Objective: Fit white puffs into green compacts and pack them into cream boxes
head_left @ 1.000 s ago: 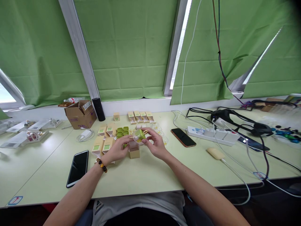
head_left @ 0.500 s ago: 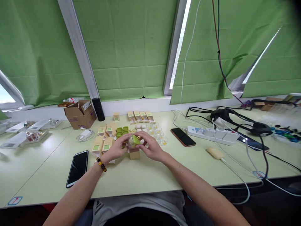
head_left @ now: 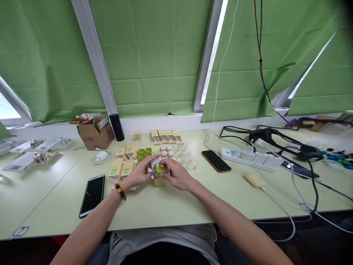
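Both hands [head_left: 178, 173] hold—left [head_left: 139, 173] an open carton [head_left: 159, 182], right [head_left: 176, 176] a green container [head_left: 159, 169]—near boxes [head_left: 127, 165] with unreadably small labels [head_left: 126, 172].

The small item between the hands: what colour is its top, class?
Its top is green; the head view shows it best.

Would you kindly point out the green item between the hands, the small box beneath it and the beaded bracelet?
Green item [head_left: 159, 169], head view: its green body.
Small box [head_left: 159, 182], head view: its front side.
Beaded bracelet [head_left: 120, 191], head view: its visible beads.
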Available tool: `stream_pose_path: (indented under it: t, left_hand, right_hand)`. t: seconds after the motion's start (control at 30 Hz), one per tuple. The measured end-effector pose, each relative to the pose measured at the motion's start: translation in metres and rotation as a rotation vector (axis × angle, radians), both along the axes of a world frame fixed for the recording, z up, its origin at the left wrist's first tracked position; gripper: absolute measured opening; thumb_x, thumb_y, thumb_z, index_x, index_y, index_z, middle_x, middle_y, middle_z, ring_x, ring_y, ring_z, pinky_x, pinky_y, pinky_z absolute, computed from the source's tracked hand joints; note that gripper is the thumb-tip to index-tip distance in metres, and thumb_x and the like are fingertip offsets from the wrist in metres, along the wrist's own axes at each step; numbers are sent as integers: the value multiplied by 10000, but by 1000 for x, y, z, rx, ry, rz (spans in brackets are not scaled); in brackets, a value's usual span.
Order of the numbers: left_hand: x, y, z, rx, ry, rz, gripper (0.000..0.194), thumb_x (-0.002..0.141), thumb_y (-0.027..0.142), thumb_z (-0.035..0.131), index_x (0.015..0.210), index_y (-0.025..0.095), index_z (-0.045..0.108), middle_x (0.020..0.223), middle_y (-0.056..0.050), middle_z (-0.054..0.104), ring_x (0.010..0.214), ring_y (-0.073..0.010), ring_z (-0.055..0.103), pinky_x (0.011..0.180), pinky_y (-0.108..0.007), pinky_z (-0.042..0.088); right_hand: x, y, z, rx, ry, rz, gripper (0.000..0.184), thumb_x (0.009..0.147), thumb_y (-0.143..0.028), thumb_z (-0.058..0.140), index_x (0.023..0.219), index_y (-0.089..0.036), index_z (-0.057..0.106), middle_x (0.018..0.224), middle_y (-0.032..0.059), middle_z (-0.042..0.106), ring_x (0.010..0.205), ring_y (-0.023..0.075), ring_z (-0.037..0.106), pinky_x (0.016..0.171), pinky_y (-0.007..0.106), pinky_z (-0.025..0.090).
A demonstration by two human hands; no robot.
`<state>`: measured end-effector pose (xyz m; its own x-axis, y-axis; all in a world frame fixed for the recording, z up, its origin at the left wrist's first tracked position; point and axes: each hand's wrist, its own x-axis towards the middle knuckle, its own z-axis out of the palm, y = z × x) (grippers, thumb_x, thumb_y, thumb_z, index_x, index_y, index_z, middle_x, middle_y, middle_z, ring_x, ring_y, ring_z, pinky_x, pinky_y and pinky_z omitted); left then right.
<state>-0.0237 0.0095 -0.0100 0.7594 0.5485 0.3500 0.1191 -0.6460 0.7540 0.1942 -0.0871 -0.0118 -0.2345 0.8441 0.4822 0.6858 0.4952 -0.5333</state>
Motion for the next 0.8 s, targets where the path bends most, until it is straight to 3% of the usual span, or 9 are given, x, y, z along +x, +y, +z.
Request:
stream_pose_path:
  t: [0.17, 0.37, 0.63, 0.8]
  left_hand:
    - [0, 1, -1, 28, 18, 18, 808, 818, 84, 635, 1574, 317, 470, 1611, -89, 485, 1375, -308, 532, 1039, -409, 536]
    - [0, 0, -1, 23, 10, 2, 814, 830, 95, 647, 1587, 319, 449, 1606, -96, 481, 1405, -302, 508, 1073, -410, 519]
    - [-1, -2, 2, -18, 6, -25, 818, 820, 72, 605, 1587, 307, 448, 1610, -99, 479, 1388, -302, 522, 1019, -386, 537]
    - [-1, -2, 4, -77, 4, -59, 848, 793, 46, 568, 1592, 300, 441, 1610, -102, 474, 1332, -295, 552, 1012, -402, 534]
  right_hand:
    - [-3, -1, -1, 10, 14, 2, 148, 1018, -358, 581, 1096, -237, 543, 999, 46, 629, 854, 211, 571, 752, 329, 447]
    - [-7, 3, -5, 80, 50, -13, 134, 1075, -259, 420, 973, -240, 504, 958, 49, 631, 871, 215, 573, 781, 345, 451]
    - [-8, 5, -9, 166, -18, -90, 110, 1058, -211, 478, 990, -246, 557, 948, 55, 664, 906, 232, 581, 681, 332, 413]
    - [-9, 7, -13, 230, -32, -64, 81, 995, -173, 600, 966, -242, 630, 1126, 87, 660, 1082, 268, 549, 781, 376, 477]
